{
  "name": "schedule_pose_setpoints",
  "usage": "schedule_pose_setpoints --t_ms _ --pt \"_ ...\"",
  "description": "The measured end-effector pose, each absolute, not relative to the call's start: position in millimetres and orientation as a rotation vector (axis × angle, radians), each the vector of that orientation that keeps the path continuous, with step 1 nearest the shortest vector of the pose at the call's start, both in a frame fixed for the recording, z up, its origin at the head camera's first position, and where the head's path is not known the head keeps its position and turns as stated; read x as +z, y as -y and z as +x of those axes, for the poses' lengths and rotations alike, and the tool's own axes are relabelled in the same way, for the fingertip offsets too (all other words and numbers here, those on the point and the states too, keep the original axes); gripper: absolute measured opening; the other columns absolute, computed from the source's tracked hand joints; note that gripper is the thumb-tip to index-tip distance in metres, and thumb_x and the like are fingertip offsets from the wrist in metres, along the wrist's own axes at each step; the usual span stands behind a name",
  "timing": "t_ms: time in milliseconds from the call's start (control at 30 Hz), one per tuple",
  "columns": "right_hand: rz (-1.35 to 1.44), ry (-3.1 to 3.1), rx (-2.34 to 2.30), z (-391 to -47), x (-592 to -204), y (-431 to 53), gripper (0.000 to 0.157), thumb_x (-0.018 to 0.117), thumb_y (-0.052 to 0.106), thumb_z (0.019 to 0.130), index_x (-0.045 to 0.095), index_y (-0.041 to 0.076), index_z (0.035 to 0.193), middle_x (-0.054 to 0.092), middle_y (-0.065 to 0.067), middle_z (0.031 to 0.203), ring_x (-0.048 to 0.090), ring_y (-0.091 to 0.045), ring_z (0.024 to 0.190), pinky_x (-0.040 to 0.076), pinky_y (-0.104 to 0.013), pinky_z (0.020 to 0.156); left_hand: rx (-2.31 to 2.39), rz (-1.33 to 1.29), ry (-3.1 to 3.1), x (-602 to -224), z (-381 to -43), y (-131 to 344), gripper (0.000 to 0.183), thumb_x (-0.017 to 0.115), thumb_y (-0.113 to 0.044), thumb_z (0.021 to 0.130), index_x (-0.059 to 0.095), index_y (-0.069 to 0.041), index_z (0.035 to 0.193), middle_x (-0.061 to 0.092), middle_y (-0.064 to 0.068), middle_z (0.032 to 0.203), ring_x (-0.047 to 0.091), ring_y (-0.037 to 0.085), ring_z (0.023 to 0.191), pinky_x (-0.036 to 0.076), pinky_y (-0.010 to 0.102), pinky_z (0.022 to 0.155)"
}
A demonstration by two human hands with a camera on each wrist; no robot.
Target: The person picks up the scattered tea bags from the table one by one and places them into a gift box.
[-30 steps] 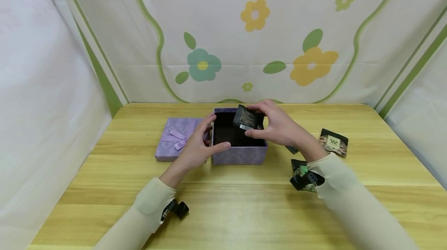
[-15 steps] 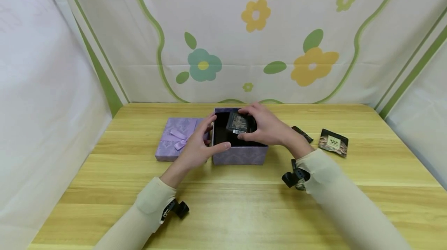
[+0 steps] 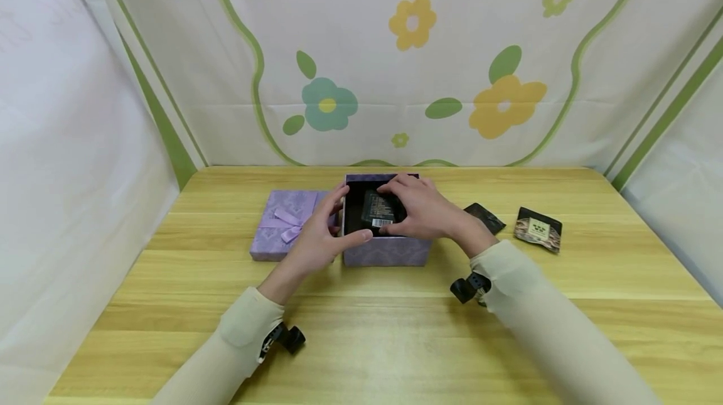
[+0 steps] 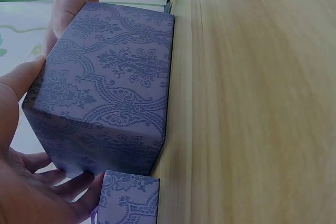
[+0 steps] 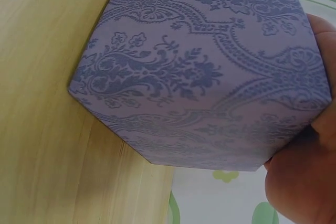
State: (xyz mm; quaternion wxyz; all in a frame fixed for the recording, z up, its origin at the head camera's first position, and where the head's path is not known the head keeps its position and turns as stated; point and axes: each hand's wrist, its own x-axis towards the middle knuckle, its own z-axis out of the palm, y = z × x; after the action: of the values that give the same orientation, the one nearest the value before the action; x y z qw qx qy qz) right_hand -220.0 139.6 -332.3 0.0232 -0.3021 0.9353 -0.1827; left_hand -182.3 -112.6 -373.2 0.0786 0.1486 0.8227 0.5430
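A purple patterned gift box (image 3: 386,252) stands without its lid on the wooden table, its inside dark. My left hand (image 3: 322,238) grips the box's near left corner, the thumb on the front rim and the fingers along the left side (image 4: 50,177). Inside the box, my right hand (image 3: 420,210) holds a small black packet (image 3: 377,207) printed with text and a barcode, thumb at its near edge and fingers at its far edge. The box wall hides the packet in both wrist views. The packet's right part is covered by the right hand.
The purple lid (image 3: 277,229) with a ribbon bow lies left of the box. To the right are a dark packet (image 3: 486,218) and a black packet with a pale label (image 3: 538,230). Another packet is mostly hidden under the right wrist. A flowered cloth (image 3: 361,47) hangs behind the table.
My right hand has moved left and down into the box with the black packet, which now sits lower inside. The dark packet behind the forearm has come into view. My left hand has stayed put.
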Motion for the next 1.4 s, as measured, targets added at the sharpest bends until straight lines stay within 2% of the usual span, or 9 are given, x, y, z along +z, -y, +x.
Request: schedule_pose_setpoints --t_ms 267,567,700,833,1133,1400 --pt "-0.92 -2.888 -0.508 -221.2 -331.5 -136.9 0.073 0.084 0.044 0.09 0.059 0.011 0.15 0.057 -0.012 0.148 0.053 -0.033 0.14 0.028 -0.063 0.122 1.627 0.439 -2.472 -373.4 -182.9 113.2 0.098 0.083 -0.045 0.091 0.025 -0.035 0.17 0.021 -0.007 0.177 0.034 0.029 0.159 0.044 0.057 0.119" --pt "-0.936 -2.882 -0.572 -223.4 -333.9 -137.4 0.074 0.085 0.044 0.089 0.059 0.01 0.15 0.056 -0.013 0.156 0.046 -0.035 0.15 0.025 -0.065 0.125 1.61 0.432 -2.481 -373.1 -181.0 114.2 0.098 0.083 -0.047 0.091 0.024 -0.037 0.169 0.018 -0.009 0.177 0.033 0.029 0.16 0.043 0.057 0.12" --pt "-0.902 -2.851 -0.773 -222.7 -331.3 -145.5 0.072 0.084 0.041 0.092 0.057 0.009 0.151 0.054 -0.014 0.155 0.049 -0.037 0.146 0.035 -0.062 0.123 1.605 0.442 -2.486 -372.7 -181.0 113.9 0.098 0.083 -0.048 0.091 0.024 -0.036 0.17 0.018 -0.009 0.177 0.034 0.029 0.16 0.044 0.057 0.119" --pt "-0.822 -2.844 -1.007 -219.9 -324.1 -161.6 0.07 0.083 0.041 0.093 0.057 0.011 0.15 0.057 -0.011 0.15 0.054 -0.035 0.14 0.043 -0.057 0.119 1.606 0.453 -2.485 -372.6 -181.3 113.1 0.099 0.083 -0.048 0.091 0.024 -0.036 0.17 0.019 -0.009 0.177 0.034 0.028 0.16 0.044 0.057 0.119" --pt "-0.615 -2.928 -1.229 -210.9 -322.7 -217.9 0.06 0.081 0.033 0.096 0.059 0.013 0.148 0.06 -0.011 0.144 0.055 -0.032 0.136 0.042 -0.054 0.118 1.616 0.466 -2.48 -374.3 -181.2 110.6 0.099 0.082 -0.047 0.092 0.023 -0.036 0.17 0.016 -0.011 0.178 0.029 0.025 0.162 0.043 0.055 0.12" --pt "-0.513 -2.946 -1.21 -198.3 -335.1 -265.7 0.065 0.079 0.033 0.097 0.054 0.01 0.152 0.059 -0.015 0.148 0.053 -0.037 0.136 0.04 -0.059 0.114 1.61 0.472 -2.477 -374.3 -181.6 109.5 0.1 0.082 -0.048 0.092 0.021 -0.037 0.17 0.02 -0.01 0.177 0.031 0.025 0.161 0.043 0.056 0.12"
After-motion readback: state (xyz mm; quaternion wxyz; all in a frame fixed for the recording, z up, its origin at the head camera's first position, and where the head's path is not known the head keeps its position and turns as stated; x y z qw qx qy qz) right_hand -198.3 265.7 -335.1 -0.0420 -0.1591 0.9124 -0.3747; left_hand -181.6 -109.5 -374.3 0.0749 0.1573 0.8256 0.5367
